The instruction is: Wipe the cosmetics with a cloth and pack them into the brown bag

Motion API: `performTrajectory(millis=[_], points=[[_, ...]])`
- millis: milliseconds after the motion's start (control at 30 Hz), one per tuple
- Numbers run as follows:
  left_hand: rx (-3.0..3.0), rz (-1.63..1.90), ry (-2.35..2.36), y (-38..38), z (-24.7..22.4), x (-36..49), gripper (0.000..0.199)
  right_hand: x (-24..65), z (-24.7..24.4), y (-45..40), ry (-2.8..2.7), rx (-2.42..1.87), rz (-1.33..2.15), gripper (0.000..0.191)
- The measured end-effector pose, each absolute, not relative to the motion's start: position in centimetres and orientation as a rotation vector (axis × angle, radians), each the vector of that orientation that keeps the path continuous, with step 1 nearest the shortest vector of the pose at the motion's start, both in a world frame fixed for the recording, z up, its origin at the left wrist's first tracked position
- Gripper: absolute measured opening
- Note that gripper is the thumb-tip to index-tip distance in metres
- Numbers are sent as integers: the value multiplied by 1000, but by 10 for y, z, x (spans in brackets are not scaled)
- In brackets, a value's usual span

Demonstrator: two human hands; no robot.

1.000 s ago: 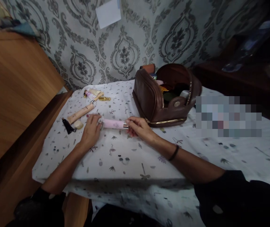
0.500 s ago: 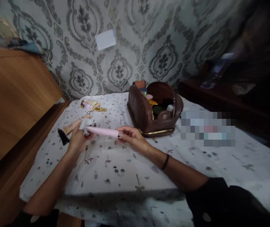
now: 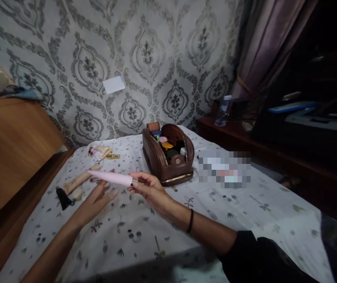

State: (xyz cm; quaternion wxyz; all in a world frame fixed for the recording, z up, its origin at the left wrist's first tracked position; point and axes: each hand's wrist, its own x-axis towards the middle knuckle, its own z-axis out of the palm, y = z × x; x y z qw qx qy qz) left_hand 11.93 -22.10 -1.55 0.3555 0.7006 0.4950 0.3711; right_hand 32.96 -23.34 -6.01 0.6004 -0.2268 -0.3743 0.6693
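Note:
My right hand (image 3: 153,193) grips a pale pink squeeze tube (image 3: 112,177) by its silvery cap end. The tube lies nearly level above the bed, its flat end pointing left. Just below it, my left hand (image 3: 96,202) is open with its fingers apart; I cannot tell if they touch the tube. To the left of that hand lie a beige tube (image 3: 78,181), a small black tube (image 3: 63,197) and a small pale lump (image 3: 78,193). Farther back are a small gold item (image 3: 113,156), a brush (image 3: 102,156) and several small tubes.
An unzipped brown leather bag (image 3: 168,165), filled with cosmetics, stands beyond my right hand. To its right is a pixelated patch on the printed sheet (image 3: 144,251). A plastic bottle (image 3: 223,112) stands on a dark ledge. The wooden board (image 3: 15,145) borders the left side.
The crumpled white wipe around the tube's left end has left my left hand, whose fingers have opened and dropped below the tube. The view has turned right and up.

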Motion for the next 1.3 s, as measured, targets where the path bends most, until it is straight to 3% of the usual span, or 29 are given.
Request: performTrajectory(millis=[167, 267, 367, 533, 667, 800, 933, 1300], points=[[1456, 1178, 978, -232, 3, 186, 42, 350, -36, -247, -1296, -661, 1284, 45], [1699, 1179, 979, -228, 19, 210, 31, 386, -3, -254, -1537, -882, 806, 35], [2024, 1062, 960, -229, 37, 237, 24, 420, 34, -255, -1494, -985, 525, 39], [2318, 910, 857, -218, 72, 291, 22, 466, 77, -250, -1467, -865, 503, 30], [2539, 812, 682, -164, 95, 313, 42, 506, 93, -238, -1409, -854, 345, 29], [3079, 591, 977, -109, 88, 319, 37, 539, 96, -208, -1376, -854, 239, 27], [3198, 258, 1064, -103, 70, 317, 37, 548, 89, -171, -1414, -848, 282, 25], [3254, 581, 862, -140, 54, 290, 37, 505, 78, -117, -1609, -1161, 277, 14]])
